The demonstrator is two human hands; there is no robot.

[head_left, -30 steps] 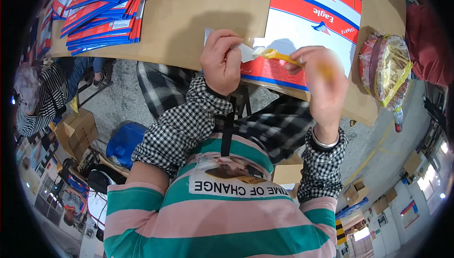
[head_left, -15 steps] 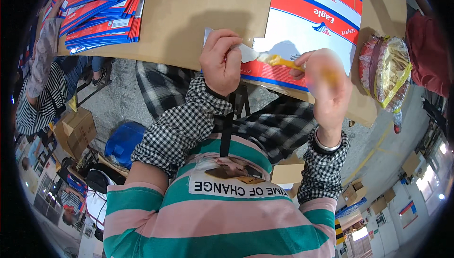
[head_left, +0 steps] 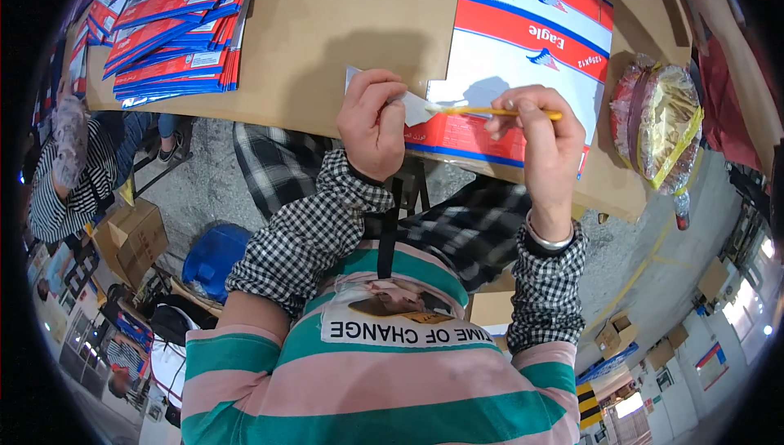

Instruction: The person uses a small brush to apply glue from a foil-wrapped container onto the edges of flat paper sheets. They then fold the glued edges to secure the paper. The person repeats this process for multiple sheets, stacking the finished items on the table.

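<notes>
My left hand (head_left: 373,128) is closed on a white cardboard flap (head_left: 417,108) at the near left side of a flat printed carton (head_left: 523,57). The carton is red, white and blue and lies on the table under my hands. In my right hand (head_left: 553,139) I grip a thin yellow brush (head_left: 480,110) between thumb and fingers. It is held nearly level, and its pale tip meets the right edge of the flap. The fingertips of my left hand are partly hidden by the hand itself.
A stack of flat red, white and blue cartons (head_left: 175,57) sits at the far left of the cardboard-covered table (head_left: 343,12). On the right is a clear plastic-wrapped bundle (head_left: 657,126). Another person's arm (head_left: 727,24) reaches in at the far right; someone in stripes (head_left: 77,171) sits at the left.
My right hand has turned, so the brush now shows along its length instead of being mostly hidden and blurred. My left hand keeps its hold on the flap. Another person's arm has appeared at the right.
</notes>
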